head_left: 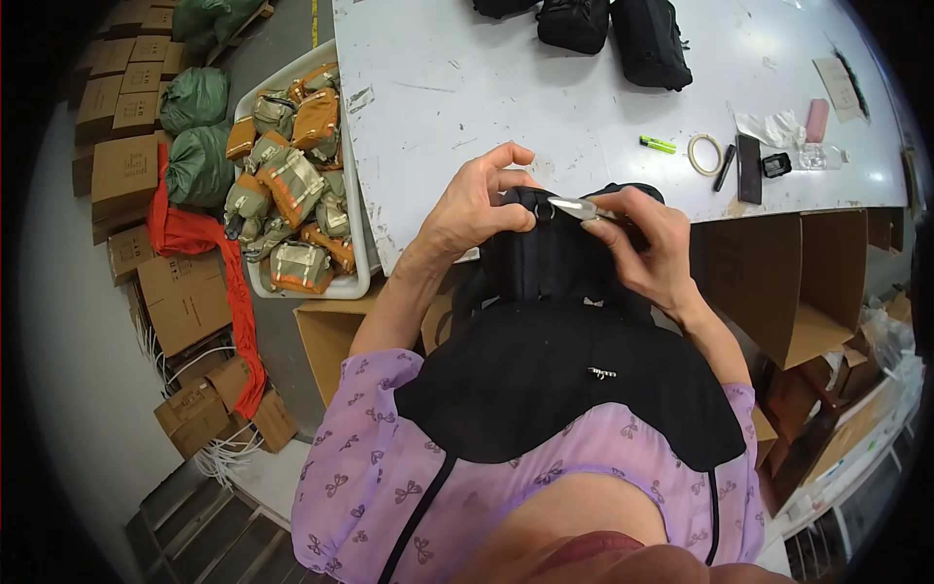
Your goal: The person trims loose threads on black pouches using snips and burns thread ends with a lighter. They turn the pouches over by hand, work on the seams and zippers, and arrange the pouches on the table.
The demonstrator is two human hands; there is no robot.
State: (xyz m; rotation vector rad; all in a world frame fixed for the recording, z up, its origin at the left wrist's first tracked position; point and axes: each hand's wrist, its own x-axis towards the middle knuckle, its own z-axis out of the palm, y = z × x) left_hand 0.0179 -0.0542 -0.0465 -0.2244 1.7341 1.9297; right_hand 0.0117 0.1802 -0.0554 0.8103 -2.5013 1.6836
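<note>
A black bag [574,255] lies against the near edge of the white table, in front of my black apron. My left hand [479,201] pinches the bag's top edge at its left side, thumb and fingers closed on the black fabric. Small metal snips [574,207] are held in my right hand [654,243], their blades pointing left toward the spot by my left fingertips. The bag's lower part is hidden behind the apron.
On the white table [467,88] are black bags [650,44] at the far side, a green marker [658,145], a tape ring [704,154] and a bottle [822,157] to the right. A white bin [364,263] of orange-green bags stands left; cardboard boxes [185,297] lie beyond.
</note>
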